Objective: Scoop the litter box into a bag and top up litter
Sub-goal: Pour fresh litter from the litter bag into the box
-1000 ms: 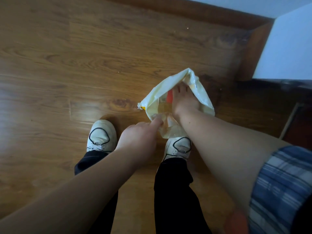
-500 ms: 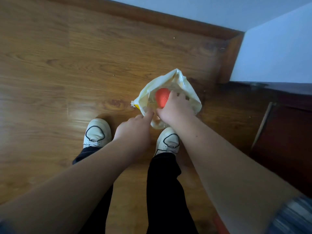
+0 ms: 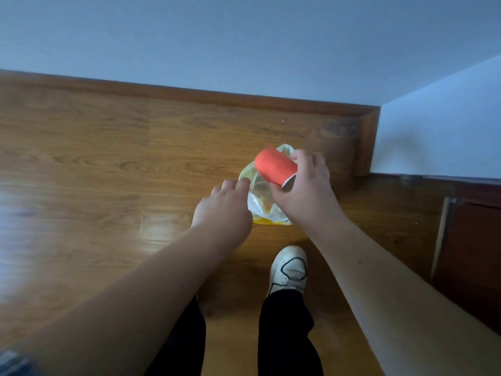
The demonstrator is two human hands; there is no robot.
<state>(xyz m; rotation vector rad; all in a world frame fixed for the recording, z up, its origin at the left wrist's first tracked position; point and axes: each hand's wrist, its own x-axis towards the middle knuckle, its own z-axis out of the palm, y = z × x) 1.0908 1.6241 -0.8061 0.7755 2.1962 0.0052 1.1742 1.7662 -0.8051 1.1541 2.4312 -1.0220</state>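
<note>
A pale yellow plastic bag (image 3: 261, 202) hangs open above the wooden floor between my two hands. My left hand (image 3: 225, 207) pinches the bag's left rim with thumb and fingers. My right hand (image 3: 306, 191) grips an orange paper cup (image 3: 275, 166) with a wavy ribbed surface; the cup is tilted, its base pointing up and to the left, just above the bag's mouth. The bag's lower part shows a yellow patch. What lies inside the bag is hard to make out. No litter box is in view.
A wooden skirting board (image 3: 189, 90) runs along the blue-white wall ahead. A wall corner (image 3: 379, 137) juts out at the right, with dark brown wooden furniture (image 3: 471, 253) below it. My white shoe (image 3: 290, 270) stands on the floor under the bag.
My right hand has drawn the orange cup up out of the bag. The camera has tipped upward, showing more wall. My left hand keeps hold of the bag's rim.
</note>
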